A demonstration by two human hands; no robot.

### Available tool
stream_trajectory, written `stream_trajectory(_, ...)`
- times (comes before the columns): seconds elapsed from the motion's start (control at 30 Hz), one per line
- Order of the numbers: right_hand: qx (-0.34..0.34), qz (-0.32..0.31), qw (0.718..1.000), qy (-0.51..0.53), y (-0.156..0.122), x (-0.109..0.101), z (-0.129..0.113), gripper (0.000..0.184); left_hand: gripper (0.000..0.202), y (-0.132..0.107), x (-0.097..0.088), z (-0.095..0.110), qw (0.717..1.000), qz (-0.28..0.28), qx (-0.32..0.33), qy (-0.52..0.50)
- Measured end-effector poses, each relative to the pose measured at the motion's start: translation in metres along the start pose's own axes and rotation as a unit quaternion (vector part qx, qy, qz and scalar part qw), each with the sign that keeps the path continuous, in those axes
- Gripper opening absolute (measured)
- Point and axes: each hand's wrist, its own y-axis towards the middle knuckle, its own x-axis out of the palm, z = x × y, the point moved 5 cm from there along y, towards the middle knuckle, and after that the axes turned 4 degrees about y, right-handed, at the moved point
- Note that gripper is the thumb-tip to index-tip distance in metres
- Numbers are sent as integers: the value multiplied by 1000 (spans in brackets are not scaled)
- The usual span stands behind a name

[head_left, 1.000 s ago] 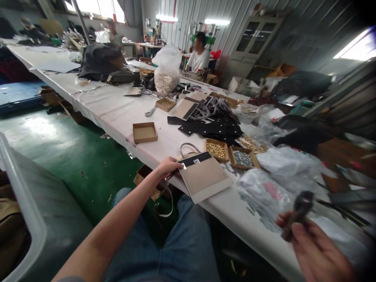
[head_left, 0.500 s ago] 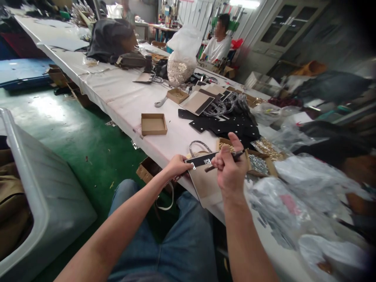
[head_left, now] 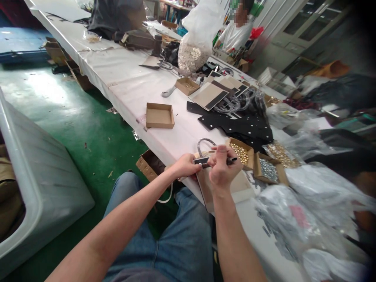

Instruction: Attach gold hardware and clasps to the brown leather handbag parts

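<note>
My left hand (head_left: 188, 166) pinches the near left edge of a beige panel (head_left: 241, 188) with a black strip along its top, thumb on the upper face. In my right hand (head_left: 222, 169) is a slim dark pen-like tool (head_left: 232, 160), gripped in closed fingers. Its front end lies over the black strip, close to my left thumb; whether it touches the panel I cannot tell. Much of the panel is hidden behind my right hand and forearm. A curved handle (head_left: 205, 141) wrapped in clear film shows just beyond the panel.
Cardboard boxes of gold studs (head_left: 239, 152) and silver studs (head_left: 268, 169) stand right of my hands. Farther along are an open cardboard box (head_left: 160, 116), black studded pieces (head_left: 235, 127) and stacked panels (head_left: 208, 96). Plastic bags (head_left: 290, 211) lie right; a large bin (head_left: 55, 188) is left.
My right hand has come down and left, from raised with the index finger extended to closed around the tool over the black strip. My left hand still holds the panel. The camera view has shifted.
</note>
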Motion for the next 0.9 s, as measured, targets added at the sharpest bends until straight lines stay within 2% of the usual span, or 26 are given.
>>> stream_trajectory(0.1,-3,20,1000,-2,-1,1,1,58,8,2,3,-3,1000,-13,20,-8)
stream_trajectory(0.33,-27,41,999,16,-6,3,-3,61,9,1,0,-4,996,16,87,21)
stream_trajectory(0.5,-23,58,998,33,-6,1,-1,60,7,3,2,-7,999,21,22,41)
stream_trajectory(0.67,-19,71,997,24,-4,-1,3,61,7,5,2,-6,999,42,17,24)
stream_trajectory(0.9,-24,53,998,19,-5,-1,4,61,10,12,4,-13,999,26,-36,2)
